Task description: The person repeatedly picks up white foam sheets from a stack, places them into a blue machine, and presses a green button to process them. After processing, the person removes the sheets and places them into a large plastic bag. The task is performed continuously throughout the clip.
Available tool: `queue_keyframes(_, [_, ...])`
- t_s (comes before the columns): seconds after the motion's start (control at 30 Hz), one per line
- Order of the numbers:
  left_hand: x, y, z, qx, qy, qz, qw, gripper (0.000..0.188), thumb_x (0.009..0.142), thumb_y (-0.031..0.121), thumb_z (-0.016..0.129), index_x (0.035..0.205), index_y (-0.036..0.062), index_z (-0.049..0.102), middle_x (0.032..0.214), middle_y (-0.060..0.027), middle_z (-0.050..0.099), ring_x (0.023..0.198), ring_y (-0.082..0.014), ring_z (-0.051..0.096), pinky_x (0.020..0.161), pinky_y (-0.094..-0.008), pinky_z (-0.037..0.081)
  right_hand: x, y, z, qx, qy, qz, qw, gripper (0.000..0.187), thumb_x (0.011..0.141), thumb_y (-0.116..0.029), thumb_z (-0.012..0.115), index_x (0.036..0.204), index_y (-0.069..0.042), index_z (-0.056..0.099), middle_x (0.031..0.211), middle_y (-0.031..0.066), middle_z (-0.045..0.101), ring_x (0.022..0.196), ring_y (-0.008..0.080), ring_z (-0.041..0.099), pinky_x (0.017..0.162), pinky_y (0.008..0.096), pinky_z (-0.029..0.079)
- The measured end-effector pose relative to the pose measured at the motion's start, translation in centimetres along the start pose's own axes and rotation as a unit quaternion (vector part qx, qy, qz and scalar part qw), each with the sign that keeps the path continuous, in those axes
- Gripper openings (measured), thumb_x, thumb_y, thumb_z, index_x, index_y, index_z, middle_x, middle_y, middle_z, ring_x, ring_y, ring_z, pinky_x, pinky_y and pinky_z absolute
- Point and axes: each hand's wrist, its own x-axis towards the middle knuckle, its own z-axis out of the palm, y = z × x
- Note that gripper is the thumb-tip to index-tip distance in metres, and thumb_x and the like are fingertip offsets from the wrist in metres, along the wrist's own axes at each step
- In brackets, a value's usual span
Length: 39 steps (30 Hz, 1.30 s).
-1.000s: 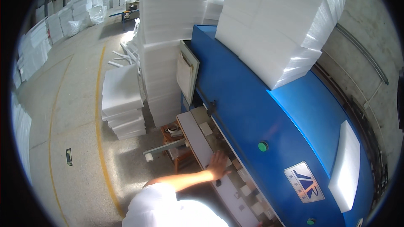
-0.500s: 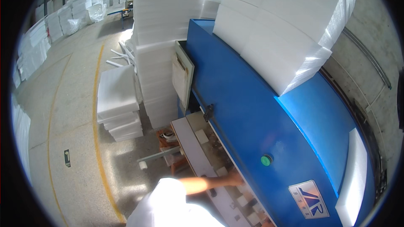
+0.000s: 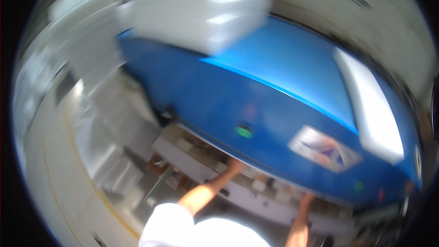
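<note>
My left hand [image 3: 235, 166] reaches over a pale ledge [image 3: 235, 193] to the lower edge of a big blue machine [image 3: 192, 89]. Farther right, my right hand [image 3: 307, 199] is at the same lower edge. Motion blur and the machine's edge hide the fingers of both, so whether they hold anything does not show. Small white foam blocks [image 3: 259, 186] lie along the bed behind the ledge, between the two hands. A green button [image 3: 244, 131] sits on the machine's front, above my left hand.
Stacked white foam sheets [image 3: 183, 13] stand on the machine, with a bent white foam strip [image 3: 377, 119] to their right. Another tall foam stack [image 3: 103, 59] rises at the left. Below the ledge's left end is a brownish stand [image 3: 157, 162]. A yellow line [image 3: 87, 178] crosses the floor.
The view has swung right and blurred, so the machine now stretches across the picture. My right forearm has come into view; my left hand stays at the machine's lower edge.
</note>
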Motion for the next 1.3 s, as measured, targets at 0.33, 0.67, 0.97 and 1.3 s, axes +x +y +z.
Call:
queue_keyframes(0.33, [-18.8,8.8,-2.5,-0.370,-0.093,-0.011,0.924,0.029,0.078,0.010,0.075,0.104,0.0093,0.060,0.143,-0.0073,0.038,0.136,-0.0234,0.034,0.113,-0.0390,0.026,-18.5,-14.2,-19.2,0.408,0.205,0.130,0.880,0.033,0.077,-0.003,0.056,0.109,0.002,0.065,0.139,0.0159,0.053,0.128,0.0243,0.048,0.110,0.0353,0.034])
queue_keyframes(0.67, [-33.5,44.8,5.4,-0.407,-0.611,0.530,0.424,0.067,0.090,0.030,0.069,0.146,0.0048,0.041,0.149,-0.0242,0.035,0.133,-0.0415,0.041,0.109,-0.0512,0.035,-32.3,-12.8,-42.9,0.887,0.232,-0.194,0.350,0.046,0.096,-0.022,0.057,0.138,-0.004,0.050,0.117,0.0082,0.065,0.102,0.0215,0.058,0.081,0.0347,0.050])
queue_keyframes(0.97, [-15.1,57.1,-0.5,0.112,0.082,0.710,0.691,0.079,0.073,0.037,0.079,0.139,0.0046,0.048,0.141,-0.0206,0.042,0.132,-0.0415,0.038,0.111,-0.0595,0.024,-38.0,-9.4,-43.0,0.768,0.318,0.008,0.556,0.061,0.094,-0.047,0.061,0.138,-0.007,0.050,0.117,0.0057,0.060,0.100,0.0209,0.052,0.083,0.0338,0.043])
queue_keyframes(1.3, [-1.6,55.1,-13.5,0.304,0.248,0.538,0.746,0.063,0.068,0.040,0.086,0.119,0.0092,0.066,0.099,-0.0160,0.072,0.086,-0.0330,0.070,0.078,-0.0370,0.056,-31.5,-9.2,-41.8,0.785,0.183,0.042,0.590,0.058,0.098,-0.042,0.056,0.139,-0.003,0.044,0.124,0.0129,0.058,0.106,0.0246,0.054,0.092,0.0397,0.045])
